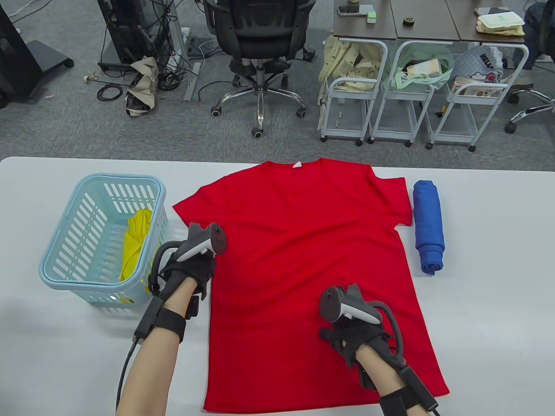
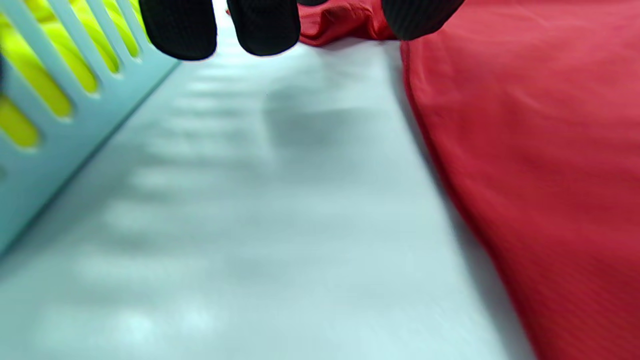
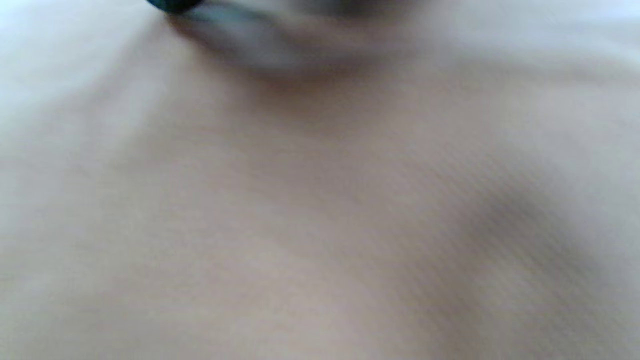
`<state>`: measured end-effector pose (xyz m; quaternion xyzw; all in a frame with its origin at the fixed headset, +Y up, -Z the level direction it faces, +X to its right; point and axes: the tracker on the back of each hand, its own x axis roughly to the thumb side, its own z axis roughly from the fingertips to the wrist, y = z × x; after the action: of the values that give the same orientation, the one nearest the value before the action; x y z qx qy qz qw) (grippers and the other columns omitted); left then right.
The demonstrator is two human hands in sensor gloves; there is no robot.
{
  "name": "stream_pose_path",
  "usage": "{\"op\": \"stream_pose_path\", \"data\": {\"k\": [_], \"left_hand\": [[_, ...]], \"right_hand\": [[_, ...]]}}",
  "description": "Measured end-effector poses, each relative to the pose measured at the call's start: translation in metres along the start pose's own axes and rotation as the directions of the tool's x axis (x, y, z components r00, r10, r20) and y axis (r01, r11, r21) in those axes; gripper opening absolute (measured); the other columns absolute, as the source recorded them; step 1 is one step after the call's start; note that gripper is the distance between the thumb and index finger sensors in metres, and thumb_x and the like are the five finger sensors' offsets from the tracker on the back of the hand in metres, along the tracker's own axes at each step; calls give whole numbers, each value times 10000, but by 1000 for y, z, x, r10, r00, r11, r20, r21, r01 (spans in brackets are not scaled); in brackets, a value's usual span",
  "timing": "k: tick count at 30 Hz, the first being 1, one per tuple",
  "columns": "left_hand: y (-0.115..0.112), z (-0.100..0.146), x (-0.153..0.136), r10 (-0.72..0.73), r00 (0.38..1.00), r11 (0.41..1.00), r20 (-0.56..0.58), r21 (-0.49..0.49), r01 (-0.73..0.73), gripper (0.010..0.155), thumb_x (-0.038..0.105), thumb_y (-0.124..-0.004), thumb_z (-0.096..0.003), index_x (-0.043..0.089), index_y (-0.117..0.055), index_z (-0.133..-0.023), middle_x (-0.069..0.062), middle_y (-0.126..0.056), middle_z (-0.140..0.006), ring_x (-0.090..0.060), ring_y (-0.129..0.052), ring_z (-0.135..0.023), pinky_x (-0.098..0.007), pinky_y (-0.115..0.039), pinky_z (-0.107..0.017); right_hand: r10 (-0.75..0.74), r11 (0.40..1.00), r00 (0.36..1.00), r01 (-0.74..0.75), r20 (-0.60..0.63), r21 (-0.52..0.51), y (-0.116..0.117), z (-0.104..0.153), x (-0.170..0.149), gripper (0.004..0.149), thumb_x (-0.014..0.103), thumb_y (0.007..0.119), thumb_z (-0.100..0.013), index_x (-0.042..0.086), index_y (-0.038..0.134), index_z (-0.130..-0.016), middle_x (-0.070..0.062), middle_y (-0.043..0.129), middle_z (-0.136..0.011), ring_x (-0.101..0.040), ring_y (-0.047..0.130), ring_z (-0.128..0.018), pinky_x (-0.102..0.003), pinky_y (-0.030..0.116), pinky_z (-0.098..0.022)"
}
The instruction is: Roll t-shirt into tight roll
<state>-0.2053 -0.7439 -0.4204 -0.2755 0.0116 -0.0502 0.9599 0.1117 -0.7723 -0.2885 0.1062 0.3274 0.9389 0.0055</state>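
So the red t-shirt (image 1: 303, 268) is lying flat and spread out in the middle of the white table (image 1: 490, 312), collar at the far edge, hem at the near edge, both short sleeves out to the sides. No roll in it at all yet.

The left hand (image 1: 188, 268) sits at the shirt's left edge, just below the left sleeve. In the left wrist view its black fingertips (image 2: 262, 25) hang over the bare table strip between shirt and basket, with one over the red cloth; they look relaxed and aren't pinching anything as far as I can see.

The right hand (image 1: 357, 338) is palm down on the lower right part of the shirt. Its fingers are mostly hidden under the tracker, and the right wrist view is just a washed-out blur, so I honestly can't tell whether it's flat or grabbing fabric.

On the left there's a light blue basket (image 1: 65, 260) with something yellow (image 1: 136, 242) in it. A rolled blue shirt (image 1: 428, 225) lies just right of the right sleeve.
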Motion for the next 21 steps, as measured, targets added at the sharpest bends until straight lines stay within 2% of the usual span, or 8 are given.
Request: {"op": "stream_pose_path", "data": {"k": [5, 8, 13, 17, 19, 21], "left_hand": [[4, -8, -14, 108, 993, 994, -46, -5, -108, 675, 356, -557, -636, 315, -122, -1151, -160, -402, -1230, -333, -709, -1034, -584, -682, -721], [0, -16, -15, 106, 992, 994, -71, -19, -107, 666, 347, -562, -636, 327, -141, -1152, -144, -486, -1189, -302, -756, -981, -551, -704, -713], [-3, -23, -9, 85, 992, 995, -92, 59, -80, 679, 314, -638, -618, 377, -218, -1147, -92, -598, -1119, -283, -816, -875, -504, -734, -691], [-1, -31, -4, 43, 993, 997, -108, 75, -35, 693, 332, -675, -608, 400, -240, -1143, -76, -624, -1091, -237, -832, -843, -478, -741, -682], [0, -35, -1, 47, 993, 995, -107, 90, -37, 698, 383, -686, -600, 416, -247, -1143, -84, -596, -1113, -245, -834, -835, -485, -744, -681], [0, -40, 4, 49, 992, 994, -114, 98, -38, 715, 388, -678, -598, 447, -207, -1133, -108, -516, -1157, -262, -823, -828, -506, -746, -675]], "right_hand": [[50, 997, 987, -39, 150, -73, -19, 16, 55, 809, 461, 577, -577, 240, -25, -1071, -168, -22, -1122, -469, 61, -1051, -595, 251, -735], [99, 993, 955, -77, 279, -88, -22, 25, 95, 786, 442, 597, -577, 291, 13, -1081, -158, 45, -1147, -452, 157, -1073, -583, 298, -742], [240, 971, 881, -226, 408, -83, -4, 27, 156, 714, 386, 642, -572, 363, 161, -1098, -151, 193, -1148, -399, 367, -1033, -550, 384, -736], [315, 945, 828, -321, 464, -68, 16, 23, 188, 703, 356, 672, -564, 389, 211, -1094, -144, 236, -1129, -347, 466, -969, -531, 427, -719], [326, 938, 814, -342, 480, -57, 24, 21, 198, 711, 367, 685, -563, 397, 213, -1093, -142, 214, -1126, -344, 469, -943, -533, 420, -712], [401, 911, 797, -398, 451, -107, 27, 22, 206, 715, 369, 708, -557, 407, 236, -1092, -137, 222, -1120, -335, 486, -921, -534, 421, -706]]}}
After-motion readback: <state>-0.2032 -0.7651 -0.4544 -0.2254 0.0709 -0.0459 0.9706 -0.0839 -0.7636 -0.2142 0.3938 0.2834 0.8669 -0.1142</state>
